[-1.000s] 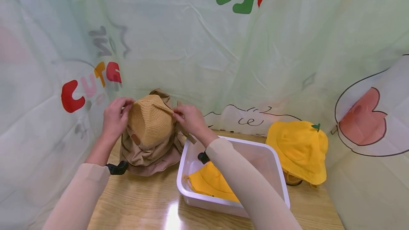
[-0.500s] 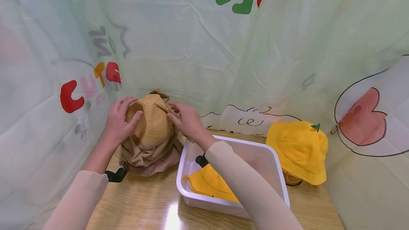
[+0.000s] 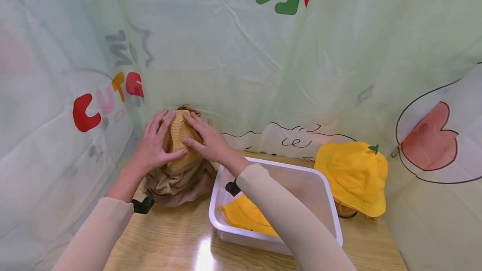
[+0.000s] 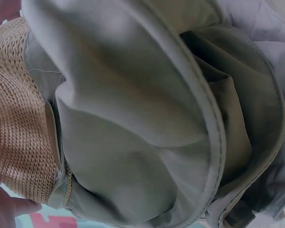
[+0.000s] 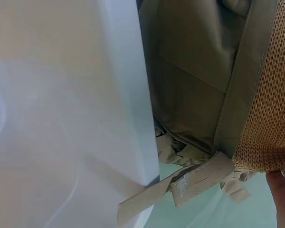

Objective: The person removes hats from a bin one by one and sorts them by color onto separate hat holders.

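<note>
Golden tan on the knitted hat (image 3: 178,137), left of centre, its weave a close textured mesh, with dusky brown cloth (image 3: 177,185) below! Bright yellow for the lower-centre hat (image 3: 246,214) in its white tub (image 3: 278,165), yellow again for the right-hand hat (image 3: 352,175), green sprout (image 3: 373,149) on top. Wood-grained tan worktop (image 3: 169,233), cream sleeves (image 3: 90,237), pale green backdrop (image 3: 244,66) with red, pink, orange and green lettering (image 3: 79,114)!

1. Here's the knitted hat (image 3: 178,133) — straw-coloured, its weave full of tiny holes, crown uppermost.
2. It's perched atop rumpled brown cloth (image 3: 180,187) — lower edge touching it, towards the left side of the wooden table (image 3: 162,237).
</note>
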Available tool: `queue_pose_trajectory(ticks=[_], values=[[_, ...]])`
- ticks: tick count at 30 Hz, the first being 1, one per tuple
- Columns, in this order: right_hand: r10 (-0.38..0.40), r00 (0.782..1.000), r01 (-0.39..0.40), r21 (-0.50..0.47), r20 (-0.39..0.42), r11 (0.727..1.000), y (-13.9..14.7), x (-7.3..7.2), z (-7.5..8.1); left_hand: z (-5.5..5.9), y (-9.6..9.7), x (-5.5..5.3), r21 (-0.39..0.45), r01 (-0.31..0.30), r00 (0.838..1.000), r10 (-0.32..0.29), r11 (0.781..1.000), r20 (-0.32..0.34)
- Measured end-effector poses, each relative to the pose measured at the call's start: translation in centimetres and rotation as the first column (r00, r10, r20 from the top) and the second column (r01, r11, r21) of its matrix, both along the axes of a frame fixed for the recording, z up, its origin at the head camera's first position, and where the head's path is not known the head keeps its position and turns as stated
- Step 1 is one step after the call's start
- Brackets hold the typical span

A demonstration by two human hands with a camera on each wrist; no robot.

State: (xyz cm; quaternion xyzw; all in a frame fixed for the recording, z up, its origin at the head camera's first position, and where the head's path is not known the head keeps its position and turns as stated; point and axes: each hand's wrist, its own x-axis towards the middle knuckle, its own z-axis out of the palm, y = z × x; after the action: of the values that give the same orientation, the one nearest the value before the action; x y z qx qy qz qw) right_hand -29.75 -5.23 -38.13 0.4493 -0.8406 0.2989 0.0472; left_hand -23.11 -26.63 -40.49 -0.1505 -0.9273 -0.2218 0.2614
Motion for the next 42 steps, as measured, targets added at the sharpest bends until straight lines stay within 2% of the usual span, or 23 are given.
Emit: queue_pose_trajectory(ticks=[11,20,26,34,42], values=[[-0.013,0.999,0.012,0.017,0.031,1.0,0.0,-0.5,-0.7,-0.4,0.3,-0.3,0.013,-0.016,0.999,0.016,1.0,0.05],[0.009,1.0,-0.009,0.015,0.027,1.0,-0.1,-0.5,-1.2,-1.3,0.2,-0.5,0.032,0.008,1.0,-0.008,0.999,0.008],[0.02,0.998,-0.02,0.011,0.063,1.0,0.1,-0.4,-1.2,-1.9,0.3,-0.7,0.019,0.005,1.0,-0.005,1.0,0.004],[0.006,0.996,-0.009,0.035,0.087,0.999,0.2,-0.7,-2.1,-2.7,0.4,-0.8,0.021,0.003,1.0,-0.003,1.0,-0.006],[0.011,0.997,-0.013,0.027,0.07,1.0,0.1,-0.8,-2.1,-2.5,0.5,-0.7,0.044,0.006,1.0,-0.008,0.999,0.03]])
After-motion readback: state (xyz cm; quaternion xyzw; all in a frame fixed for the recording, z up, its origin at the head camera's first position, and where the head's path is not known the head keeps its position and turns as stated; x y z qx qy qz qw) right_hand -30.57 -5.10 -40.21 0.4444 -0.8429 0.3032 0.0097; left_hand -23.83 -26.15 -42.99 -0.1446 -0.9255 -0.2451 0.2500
